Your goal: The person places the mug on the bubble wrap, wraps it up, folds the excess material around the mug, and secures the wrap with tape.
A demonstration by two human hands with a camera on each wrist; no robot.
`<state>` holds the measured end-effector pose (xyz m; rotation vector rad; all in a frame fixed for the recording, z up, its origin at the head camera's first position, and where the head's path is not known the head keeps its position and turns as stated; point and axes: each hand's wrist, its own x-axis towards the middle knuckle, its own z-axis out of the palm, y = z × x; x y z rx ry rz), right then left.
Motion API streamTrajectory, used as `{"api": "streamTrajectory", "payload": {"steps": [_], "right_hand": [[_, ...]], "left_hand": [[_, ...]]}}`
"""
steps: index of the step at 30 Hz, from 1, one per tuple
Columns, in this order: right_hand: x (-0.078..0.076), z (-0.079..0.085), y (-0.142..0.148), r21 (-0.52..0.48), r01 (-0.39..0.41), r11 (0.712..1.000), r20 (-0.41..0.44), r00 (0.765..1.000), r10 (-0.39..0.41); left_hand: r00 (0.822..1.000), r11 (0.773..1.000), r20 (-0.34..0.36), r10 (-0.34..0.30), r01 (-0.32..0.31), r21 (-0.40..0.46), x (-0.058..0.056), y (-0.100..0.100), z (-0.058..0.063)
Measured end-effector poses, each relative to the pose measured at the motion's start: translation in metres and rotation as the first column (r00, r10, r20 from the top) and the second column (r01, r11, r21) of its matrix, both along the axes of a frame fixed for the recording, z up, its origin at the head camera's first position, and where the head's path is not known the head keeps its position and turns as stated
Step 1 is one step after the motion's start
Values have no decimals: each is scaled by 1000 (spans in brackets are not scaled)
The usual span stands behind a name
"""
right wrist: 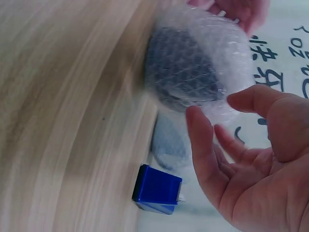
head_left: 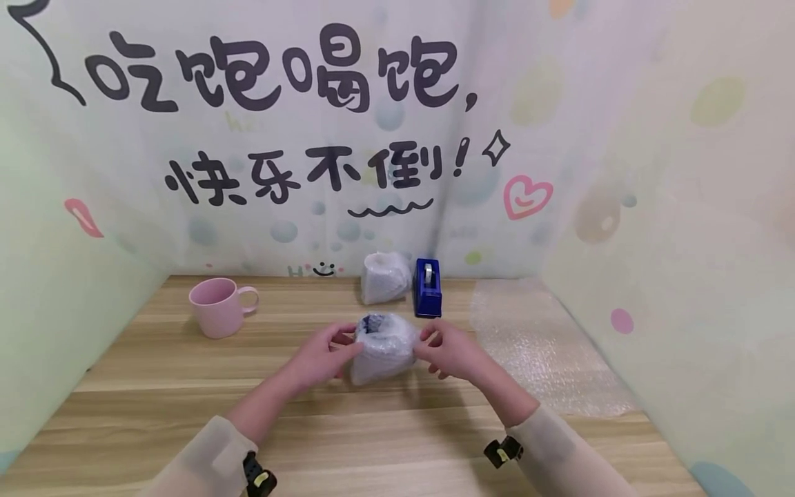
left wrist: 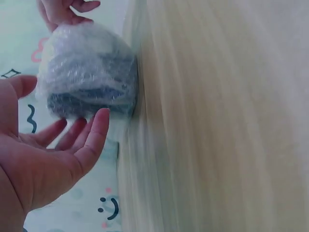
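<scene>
A bundle in clear bubble wrap [head_left: 385,352] is between the two hands near the middle of the table. Something dark blue shows through its wrap [right wrist: 186,67], and its top has a hollow; the item's kind is hidden. My left hand [head_left: 323,355] holds the bundle's left side, thumb in front and fingers curved behind. On the opposite side, my right hand [head_left: 453,348] has thumb and index finger at the wrap's edge. Both hands have bent fingers in the wrist views, the left hand [left wrist: 53,150] below the bundle there. Whether the bundle touches the tabletop, I cannot tell.
Behind it stand another bubble-wrapped bundle [head_left: 385,279] and a blue tape dispenser [head_left: 428,290]. A pink mug [head_left: 219,310] is at the back left. A flat bubble-wrap sheet [head_left: 540,345] lies along the right side of the wooden table [head_left: 348,442]. Printed curtains enclose the table.
</scene>
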<state>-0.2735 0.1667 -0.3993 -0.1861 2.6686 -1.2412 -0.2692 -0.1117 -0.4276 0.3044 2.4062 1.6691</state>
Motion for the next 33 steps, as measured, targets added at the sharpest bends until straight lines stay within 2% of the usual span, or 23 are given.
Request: {"api": "streamTrajectory", "payload": {"steps": [3,7,11,15,20,23,27,30,33], "right_hand": [[2,-1,0,-68,25,997,30,999,-23],[3,-4,-4,-131,44,990,34,999,-40],[-3,-6,-14,-129,66,989,9,998,-66],[-15,-10,-28,-116,61,991,-23,998,-64],[-36,-15,-51,-171,61,983,-16,998,-64],[-52,-17,-67,-230,67,971,-2,998,-70],[-71,-19,-88,-213,61,975,-43,997,-71],[-82,-21,-101,-183,45,982,-72,996,-59],[-92,-23,-112,-200,35,979,-79,996,-51]], "left_hand": [[999,1000,35,31,-31,1,9,3,1],[994,995,55,93,-90,-48,17,5,6],[990,991,60,125,-122,-49,19,2,7],[985,989,93,144,-147,18,15,-4,5],[972,975,110,207,-214,52,0,-16,4],[955,956,72,288,-291,44,-14,-24,4],[923,923,11,385,-385,13,-31,-32,6],[906,905,-29,423,-424,-25,-44,-35,5],[894,893,-67,443,-446,-54,-57,-37,3]]}}
